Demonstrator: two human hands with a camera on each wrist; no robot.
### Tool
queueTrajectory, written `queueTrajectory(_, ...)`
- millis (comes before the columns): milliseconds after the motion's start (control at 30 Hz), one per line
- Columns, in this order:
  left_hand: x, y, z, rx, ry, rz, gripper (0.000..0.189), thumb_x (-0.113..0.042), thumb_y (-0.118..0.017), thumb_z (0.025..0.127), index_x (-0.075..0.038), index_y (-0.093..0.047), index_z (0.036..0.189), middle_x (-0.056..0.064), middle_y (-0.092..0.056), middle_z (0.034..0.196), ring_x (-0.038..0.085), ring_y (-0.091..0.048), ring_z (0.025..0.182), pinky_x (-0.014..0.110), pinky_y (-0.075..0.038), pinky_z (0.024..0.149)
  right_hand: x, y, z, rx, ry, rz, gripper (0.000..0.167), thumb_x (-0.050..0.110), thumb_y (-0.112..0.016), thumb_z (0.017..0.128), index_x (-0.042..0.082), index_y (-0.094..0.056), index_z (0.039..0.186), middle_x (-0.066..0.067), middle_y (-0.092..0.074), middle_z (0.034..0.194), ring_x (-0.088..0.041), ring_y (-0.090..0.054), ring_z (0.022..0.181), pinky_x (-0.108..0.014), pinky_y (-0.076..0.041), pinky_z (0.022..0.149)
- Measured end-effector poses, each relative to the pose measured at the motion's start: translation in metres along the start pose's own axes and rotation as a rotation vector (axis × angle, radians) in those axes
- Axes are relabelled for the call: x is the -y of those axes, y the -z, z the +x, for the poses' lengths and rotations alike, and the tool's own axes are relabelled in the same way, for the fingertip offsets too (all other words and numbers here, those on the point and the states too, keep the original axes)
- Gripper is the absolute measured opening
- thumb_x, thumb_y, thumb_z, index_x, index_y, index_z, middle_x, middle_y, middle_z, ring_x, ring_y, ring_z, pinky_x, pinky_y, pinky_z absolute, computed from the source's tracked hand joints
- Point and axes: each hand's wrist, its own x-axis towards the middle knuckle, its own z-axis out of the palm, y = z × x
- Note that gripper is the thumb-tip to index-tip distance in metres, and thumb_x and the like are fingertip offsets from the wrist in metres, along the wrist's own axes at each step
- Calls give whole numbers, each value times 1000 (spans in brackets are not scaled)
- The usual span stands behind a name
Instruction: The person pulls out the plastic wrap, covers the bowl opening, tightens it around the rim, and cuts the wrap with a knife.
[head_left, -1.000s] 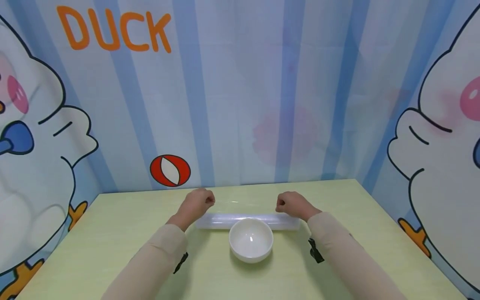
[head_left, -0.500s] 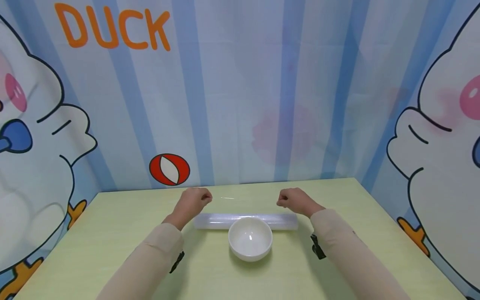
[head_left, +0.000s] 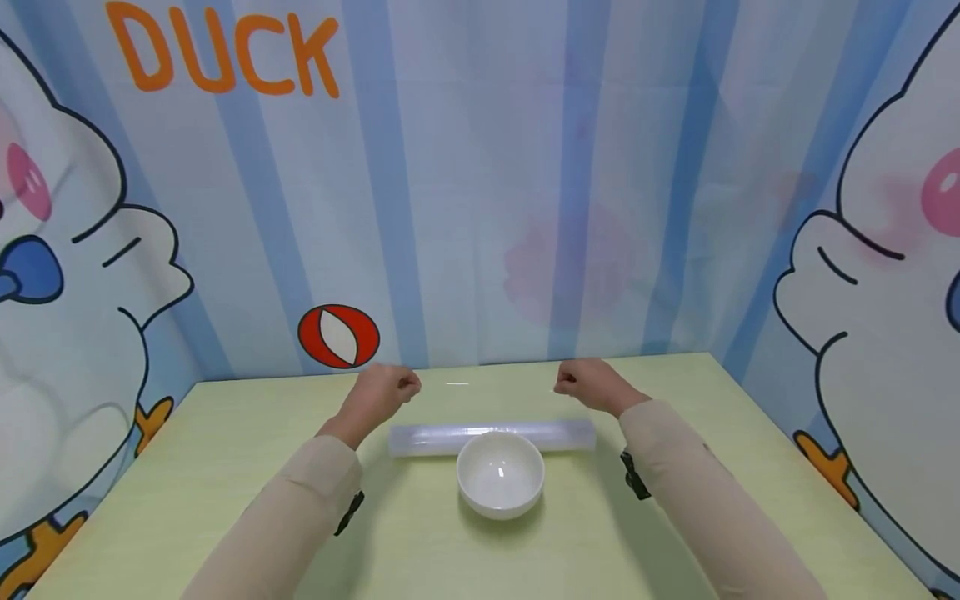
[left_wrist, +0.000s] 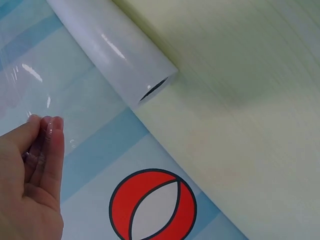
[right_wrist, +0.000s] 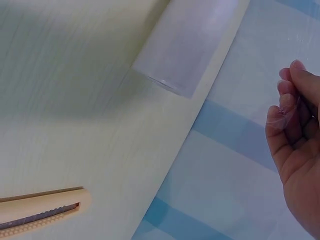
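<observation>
A roll of cling film lies crosswise on the table, behind a white bowl standing upright. Beyond the roll, at the left, my left hand pinches a corner of clear film between thumb and fingertips. My right hand pinches the film's other corner, level with the left one. The transparent film stretches between both hands and shows mainly as glints. In the left wrist view, the roll's hollow end points toward the table's left side. Whether the sheet still joins the roll is hard to see.
A peach-coloured box cutter lies on the table in the right wrist view, partly out of frame. The pale table ends at a striped blue backdrop with duck drawings on both sides.
Both hands have moved farther back from the bowl, with the film pinched between them, and the left has drifted slightly left. The roll and bowl stay about where they were.
</observation>
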Motion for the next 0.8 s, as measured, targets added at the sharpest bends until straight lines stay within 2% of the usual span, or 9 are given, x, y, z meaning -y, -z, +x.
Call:
queueTrajectory(167,1,5,0,25,12,-1,14,-10,-55,89,-9,-69,88,2,-63,75,14,-52,66,26,-48,66,1,5,1,8,4,1,13,18,-55,92,10,-64,87,-2,-60,78,-14,-47,66,-28,-40,62)
queueTrajectory(367,1,11,2,25,46,1,14,-13,-56,90,-10,-70,93,1,-65,79,15,-54,69,29,-51,71,4,12,1,2,12,11,14,19,-54,92,9,-64,89,-4,-61,80,-15,-49,67,-29,-41,63)
queueTrajectory(600,-1,22,2,19,12,-18,16,-15,-57,90,-8,-70,97,3,-67,81,14,-56,68,29,-52,70,7,21,0,-15,31,24,13,19,-54,93,9,-63,90,-4,-61,83,-16,-49,68,-30,-41,64)
queueTrajectory(800,-2,27,3,11,18,-12,16,-17,-59,90,-8,-70,98,4,-68,84,14,-57,69,30,-52,70,8,25,0,-16,30,28,13,18,-54,93,9,-62,90,-5,-62,83,-16,-50,69,-29,-41,63)
